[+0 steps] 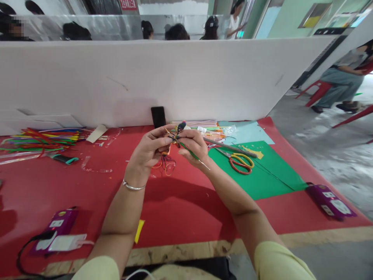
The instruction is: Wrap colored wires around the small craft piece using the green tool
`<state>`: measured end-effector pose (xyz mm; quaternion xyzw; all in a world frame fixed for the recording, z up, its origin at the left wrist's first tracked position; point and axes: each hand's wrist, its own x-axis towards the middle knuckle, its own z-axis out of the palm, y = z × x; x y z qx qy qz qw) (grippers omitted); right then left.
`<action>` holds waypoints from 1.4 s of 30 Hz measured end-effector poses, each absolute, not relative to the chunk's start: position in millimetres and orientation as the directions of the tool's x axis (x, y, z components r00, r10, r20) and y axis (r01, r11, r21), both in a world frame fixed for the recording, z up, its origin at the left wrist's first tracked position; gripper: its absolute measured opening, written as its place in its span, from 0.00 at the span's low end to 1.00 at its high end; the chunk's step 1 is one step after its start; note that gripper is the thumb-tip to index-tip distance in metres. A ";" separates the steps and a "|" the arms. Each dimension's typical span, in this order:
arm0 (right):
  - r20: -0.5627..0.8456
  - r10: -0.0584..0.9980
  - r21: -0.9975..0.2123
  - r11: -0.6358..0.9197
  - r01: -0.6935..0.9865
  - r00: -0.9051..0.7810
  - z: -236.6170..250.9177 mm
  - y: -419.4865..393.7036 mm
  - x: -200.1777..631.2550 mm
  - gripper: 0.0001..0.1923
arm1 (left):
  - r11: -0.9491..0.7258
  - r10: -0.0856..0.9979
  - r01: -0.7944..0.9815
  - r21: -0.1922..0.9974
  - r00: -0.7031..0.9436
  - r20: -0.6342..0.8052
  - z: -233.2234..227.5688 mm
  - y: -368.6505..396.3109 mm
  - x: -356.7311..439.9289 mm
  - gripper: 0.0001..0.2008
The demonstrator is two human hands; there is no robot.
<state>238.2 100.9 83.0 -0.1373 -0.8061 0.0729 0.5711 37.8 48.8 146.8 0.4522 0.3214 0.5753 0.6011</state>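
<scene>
My left hand (148, 149) and my right hand (194, 146) are raised over the red tabletop (180, 217), fingertips nearly meeting. Between them they pinch a small pipe-cleaner craft piece (181, 126), with a dark rounded tip and thin coloured strands. A green stem with a pale wire end (205, 165) runs from it under my right fingers. Below my left fingers, a tangle of orange and purple strands (165, 165) shows; I cannot tell whether it hangs from the piece or lies on the table. Both hands are closed, and the fingers hide part of the piece.
On the right, scissors (243, 163) rest on a green sheet (262, 186) beside a grey rod (233, 147). Coloured pipe cleaners (43, 140) and a cutter (65, 158) lie left. A phone (158, 116) leans on the white partition (186, 77). Purple boxes (330, 200) sit near both sides.
</scene>
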 end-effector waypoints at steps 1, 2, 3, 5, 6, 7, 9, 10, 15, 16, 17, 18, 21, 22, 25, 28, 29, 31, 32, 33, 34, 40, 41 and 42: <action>0.889 0.300 -0.270 0.953 0.133 -0.345 85.5 102.5 240.5 0.24 | -0.063 0.982 -0.395 0.916 0.141 0.129 145.6 50.0 35.6 0.20; 0.878 0.287 -0.258 0.958 0.126 -0.382 89.0 103.7 242.7 0.22 | -0.075 0.982 -0.382 0.921 0.131 0.134 144.6 50.9 33.9 0.21; 0.871 0.264 -0.237 0.965 0.115 -0.415 93.1 104.4 244.8 0.19 | -0.099 0.984 -0.360 0.928 0.104 0.146 144.0 51.4 33.0 0.21; 0.856 0.219 -0.189 0.976 0.111 -0.468 101.5 104.3 248.1 0.15 | -0.162 0.983 -0.299 0.940 0.031 0.179 143.8 51.4 32.7 0.20; 0.849 0.204 -0.166 0.979 0.120 -0.487 105.3 103.5 249.3 0.13 | -0.188 0.981 -0.268 0.945 -0.001 0.195 144.3 50.9 33.1 0.20; 0.841 0.197 -0.147 0.979 0.138 -0.503 108.7 102.3 250.4 0.12 | -0.206 0.978 -0.240 0.949 -0.025 0.206 144.9 50.2 33.6 0.19; 0.826 0.196 -0.122 0.977 0.172 -0.528 114.2 98.9 252.1 0.11 | -0.221 0.975 -0.191 0.956 -0.045 0.217 145.9 48.7 34.1 0.18; 0.819 0.199 -0.120 0.977 0.179 -0.538 116.5 96.9 252.9 0.11 | -0.225 0.974 -0.168 0.960 -0.050 0.220 146.0 48.2 33.9 0.18; 0.791 0.268 -0.265 0.960 0.087 -0.550 125.8 87.6 258.2 0.11 | -0.252 0.966 -0.103 0.962 -0.077 0.245 143.6 48.0 28.9 0.17; 0.782 0.295 -0.317 0.947 0.058 -0.549 127.5 86.3 259.4 0.12 | -0.254 0.966 -0.101 0.962 -0.069 0.248 143.1 48.2 27.7 0.17; 0.770 0.326 -0.372 0.928 0.028 -0.548 129.0 85.2 260.7 0.13 | -0.254 0.967 -0.104 0.962 -0.057 0.249 142.8 48.3 26.6 0.17; 0.756 0.362 -0.433 0.901 -0.002 -0.546 130.1 84.5 261.9 0.14 | -0.251 0.968 -0.113 0.961 -0.041 0.247 142.7 48.5 25.8 0.16; 0.676 0.505 -0.651 0.750 -0.114 -0.537 129.7 85.5 264.1 0.20 | -0.221 0.974 -0.169 0.961 0.012 0.226 143.5 49.0 24.6 0.16; 0.628 0.561 -0.732 0.661 -0.165 -0.539 127.9 87.1 263.9 0.21 | -0.210 0.975 -0.190 0.959 0.033 0.220 143.7 49.4 24.6 0.16; 0.454 0.678 -0.890 0.315 -0.330 -0.578 118.1 94.8 258.1 0.24 | -0.189 0.971 -0.244 0.951 0.096 0.217 142.7 51.3 26.2 0.17; 0.345 0.712 -0.905 0.078 -0.419 -0.611 107.5 101.6 245.6 0.30 | -0.202 0.966 -0.283 0.937 0.100 0.239 139.9 53.4 30.4 0.18; 0.321 0.722 -0.900 0.031 -0.434 -0.613 105.1 102.5 240.8 0.32 | -0.212 0.965 -0.288 0.934 0.089 0.246 138.9 53.8 32.2 0.18; 0.266 0.762 -0.885 -0.050 -0.463 -0.590 102.6 102.0 231.1 0.33 | -0.242 0.963 -0.277 0.930 0.048 0.265 137.5 54.1 36.2 0.19; 0.232 0.789 -0.873 -0.089 -0.479 -0.569 102.4 100.9 226.6 0.33 | -0.263 0.961 -0.260 0.929 0.018 0.277 136.8 54.1 38.1 0.19; 0.195 0.817 -0.857 -0.127 -0.499 -0.543 102.8 99.4 222.4 0.33 | -0.289 0.956 -0.233 0.928 -0.020 0.293 135.9 54.1 40.0 0.19; 0.159 0.842 -0.838 -0.162 -0.522 -0.515 103.6 97.9 218.5 0.32 | -0.319 0.948 -0.196 0.927 -0.060 0.313 134.7 54.3 41.7 0.19; -0.036 0.893 -0.699 -0.343 -0.627 -0.449 110.7 90.1 203.9 0.29 | -0.481 0.837 0.149 0.864 -0.218 0.503 118.5 59.8 48.3 0.21; -0.061 0.890 -0.674 -0.370 -0.640 -0.451 111.4 88.7 202.6 0.29 | -0.500 0.809 0.219 0.838 -0.226 0.542 115.1 60.7 49.6 0.21; -0.083 0.887 -0.646 -0.394 -0.654 -0.453 111.9 87.2 201.5 0.29 | -0.516 0.778 0.292 0.805 -0.233 0.583 111.9 61.3 51.2 0.21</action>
